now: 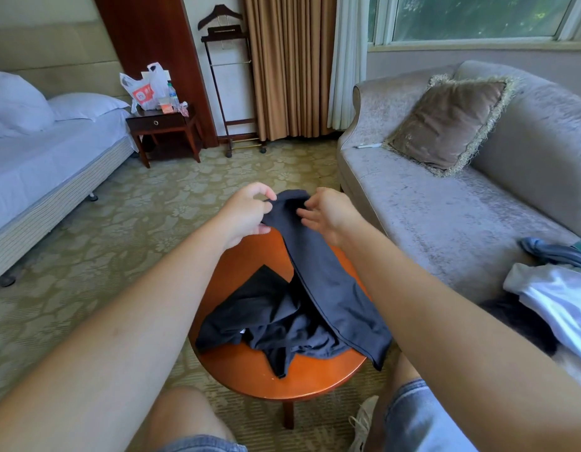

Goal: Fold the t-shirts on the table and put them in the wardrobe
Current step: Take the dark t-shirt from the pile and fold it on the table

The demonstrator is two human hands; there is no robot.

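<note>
1. The left hand (246,213) pinches the raised upper edge of the dark t-shirt (318,265) between thumb and fingers.
2. The right hand (330,215) is just beside it, with its fingers loosely spread against the cloth.
3. The rest of the t-shirt lies crumpled on the round table (246,370).
4. More clothes (550,288) lie on the sofa (445,216).

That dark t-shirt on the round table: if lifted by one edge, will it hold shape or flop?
Likely floppy: pinched by the left hand, the dark t-shirt drapes limply and bunches on the table. Probably light: a fingertip pinch lifts it. It may slip off, since a corner overhangs the rim.
</note>
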